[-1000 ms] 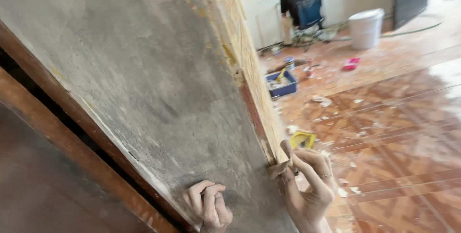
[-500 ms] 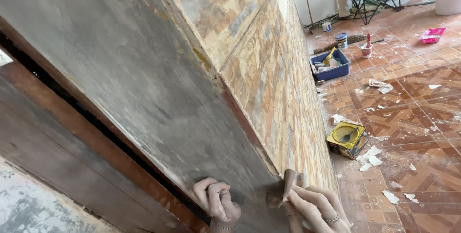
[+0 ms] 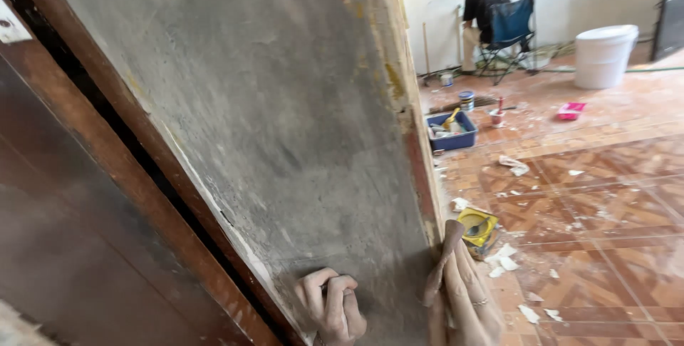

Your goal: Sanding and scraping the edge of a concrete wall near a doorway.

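Observation:
My left hand (image 3: 332, 309) is curled into a fist and pressed knuckles-first against the grey cement wall face (image 3: 285, 118), low down near the brown wooden door frame (image 3: 121, 175). Nothing can be made out inside the fist. My right hand (image 3: 463, 292) lies flat along the wall's outer corner edge (image 3: 420, 168), fingers straight and pointing up, a ring on one finger. It holds nothing. Both hands are at the bottom of the view, about a hand's width apart.
Patterned brown floor tiles (image 3: 605, 203) carry white scraps. A yellow tool (image 3: 477, 226) lies near the corner, a blue tray of tools (image 3: 452, 132) farther back. A white bucket (image 3: 604, 55) and another person on a folding chair (image 3: 491, 11) are by the far wall.
My right hand has gone from spread fingers at the corner to flat, straight fingers along it. The left fist has stayed on the wall. The view has swung about.

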